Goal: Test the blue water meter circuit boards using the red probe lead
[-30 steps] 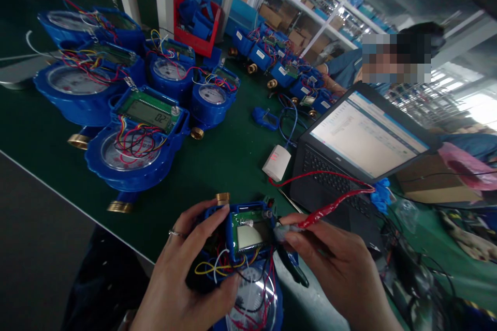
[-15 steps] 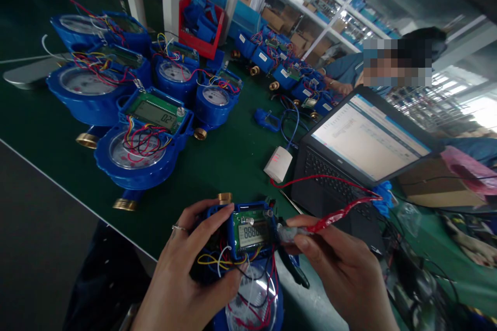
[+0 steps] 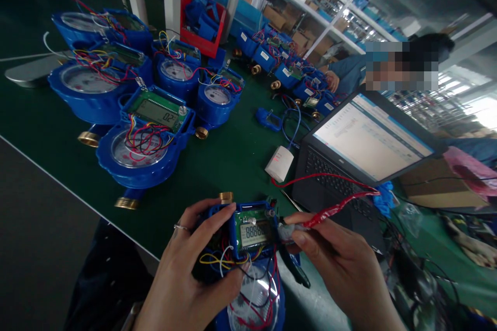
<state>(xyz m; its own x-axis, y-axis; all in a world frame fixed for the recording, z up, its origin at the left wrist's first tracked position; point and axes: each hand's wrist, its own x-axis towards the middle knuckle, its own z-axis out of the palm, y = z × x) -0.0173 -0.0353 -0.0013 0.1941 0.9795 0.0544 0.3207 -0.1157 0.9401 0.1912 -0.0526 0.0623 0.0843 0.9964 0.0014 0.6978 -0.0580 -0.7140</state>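
My left hand (image 3: pixel 190 274), a ring on one finger, grips a small blue water meter (image 3: pixel 248 258) at the table's near edge. Its green circuit board carries an LCD (image 3: pixel 253 232) showing a row of digits, with yellow, red, black and white wires hanging loose over the dial. My right hand (image 3: pixel 341 269) pinches a red-sleeved clip lead (image 3: pixel 330 211) against the board's right edge. The lead's red wire runs back over the laptop keyboard (image 3: pixel 330 181).
Several larger blue meters (image 3: pixel 143 139) with open boards stand at left. An open laptop (image 3: pixel 368 139) sits at right, a white box (image 3: pixel 279 163) beside it. More small meters (image 3: pixel 287 70) and a red bin (image 3: pixel 202 20) lie behind. A person sits beyond the laptop.
The LCD on the held meter was blank a second ago and now shows digits. Both hands have stayed almost still; the view shifted slightly.
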